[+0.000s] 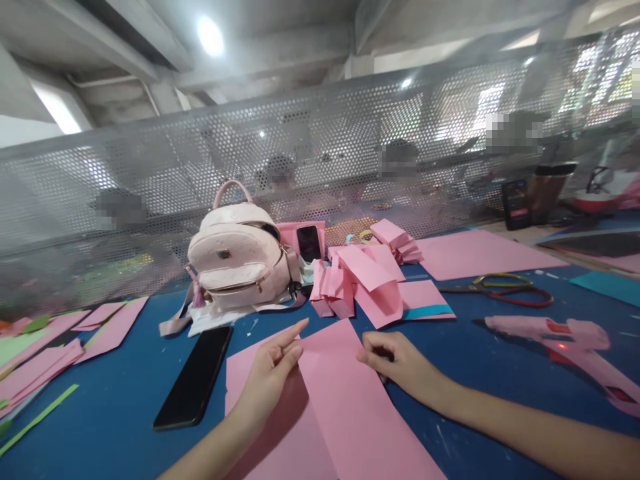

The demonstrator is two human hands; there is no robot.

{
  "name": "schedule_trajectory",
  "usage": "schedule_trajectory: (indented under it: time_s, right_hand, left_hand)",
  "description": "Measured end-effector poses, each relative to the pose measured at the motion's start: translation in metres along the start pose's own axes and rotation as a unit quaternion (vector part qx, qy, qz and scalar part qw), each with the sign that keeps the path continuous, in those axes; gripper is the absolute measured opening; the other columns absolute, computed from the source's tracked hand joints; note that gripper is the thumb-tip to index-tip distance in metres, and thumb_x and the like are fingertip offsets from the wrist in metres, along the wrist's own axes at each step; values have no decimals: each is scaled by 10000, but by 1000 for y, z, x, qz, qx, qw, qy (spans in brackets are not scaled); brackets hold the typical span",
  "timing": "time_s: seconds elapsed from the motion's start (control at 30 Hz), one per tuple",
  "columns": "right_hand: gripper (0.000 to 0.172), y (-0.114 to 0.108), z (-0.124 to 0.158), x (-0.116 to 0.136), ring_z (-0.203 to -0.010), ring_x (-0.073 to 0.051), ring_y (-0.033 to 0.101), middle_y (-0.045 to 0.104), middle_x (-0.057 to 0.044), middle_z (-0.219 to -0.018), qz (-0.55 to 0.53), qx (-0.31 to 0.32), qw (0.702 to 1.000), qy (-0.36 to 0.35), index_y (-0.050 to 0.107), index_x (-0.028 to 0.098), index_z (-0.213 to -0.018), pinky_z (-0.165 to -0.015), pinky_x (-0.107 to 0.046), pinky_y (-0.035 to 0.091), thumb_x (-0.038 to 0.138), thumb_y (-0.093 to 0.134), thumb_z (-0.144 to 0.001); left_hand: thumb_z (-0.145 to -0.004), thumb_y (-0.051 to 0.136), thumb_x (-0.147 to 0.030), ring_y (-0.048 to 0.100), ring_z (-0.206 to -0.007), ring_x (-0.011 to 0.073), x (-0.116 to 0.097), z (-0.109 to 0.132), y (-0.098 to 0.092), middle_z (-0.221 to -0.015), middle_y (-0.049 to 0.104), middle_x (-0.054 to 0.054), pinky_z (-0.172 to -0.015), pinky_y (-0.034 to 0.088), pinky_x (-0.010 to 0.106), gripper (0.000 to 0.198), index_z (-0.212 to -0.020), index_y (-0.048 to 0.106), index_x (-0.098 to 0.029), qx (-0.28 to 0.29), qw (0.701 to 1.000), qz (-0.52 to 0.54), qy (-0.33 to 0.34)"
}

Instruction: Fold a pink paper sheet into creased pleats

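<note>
Handling pink paper [345, 393], near middle: left hand [267, 370] thumb and forefinger apart at its left edge, right hand [397, 360] curled at right edge (can't tell if gripping). Probably light, bendy, crease-prone; hold edges.

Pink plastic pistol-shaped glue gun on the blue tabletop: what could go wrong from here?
The glue gun shows a lit red light, so its dark nozzle may be hot; the right hand could brush it. The flat black rectangular phone lies close to the smooth pink paper; the left hand could knock it.
</note>
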State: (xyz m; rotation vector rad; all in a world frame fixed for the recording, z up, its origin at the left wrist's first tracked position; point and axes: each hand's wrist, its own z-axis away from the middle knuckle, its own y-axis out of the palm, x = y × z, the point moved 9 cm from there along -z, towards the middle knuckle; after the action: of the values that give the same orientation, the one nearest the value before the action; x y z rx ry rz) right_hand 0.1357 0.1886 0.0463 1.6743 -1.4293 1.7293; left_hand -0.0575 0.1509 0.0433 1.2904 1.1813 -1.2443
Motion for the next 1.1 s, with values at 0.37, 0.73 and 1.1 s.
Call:
schedule_trajectory:
  time_s: [0.37, 0.73, 1.1]
  right_hand:
    - [526, 4, 3, -2, -467, -119, 416, 388, 57, -500, -18, 8, 999, 34, 361, 227, -586, -508, -258, 301, 615, 580, -866]
    - [465, 9, 0, -3, -586, -122, 301, 311, 52, -610, 2, 35, 999, 8, 351, 213, -599, -559, -275, 227, 521, 544, -889]
    - [395, 9, 1, 1, -596, -128, 344, 376, 41, -639, 16, 34, 999, -2, 434, 206, -660, -556, -272, 245, 502, 517, -907]
  left_hand:
    - [-777, 802, -479, 554, -659, 128, -20, 2, -14, -671, 597, -23, -743, 519, 263, 666, -1363, 618, -222, -47, 998, 36, 1]
    - [-711, 865, -458, 511, -620, 108, -36, 0, -32, -594, 489, -52, -677, 498, 209, 681, -1312, 662, -211, -102, 992, 67, 9]
    - [-705, 868, -467, 322, -605, 78, -33, -3, -43, -629, 327, -68, -595, 407, 132, 652, -1287, 680, -241, -121, 990, 67, 11]
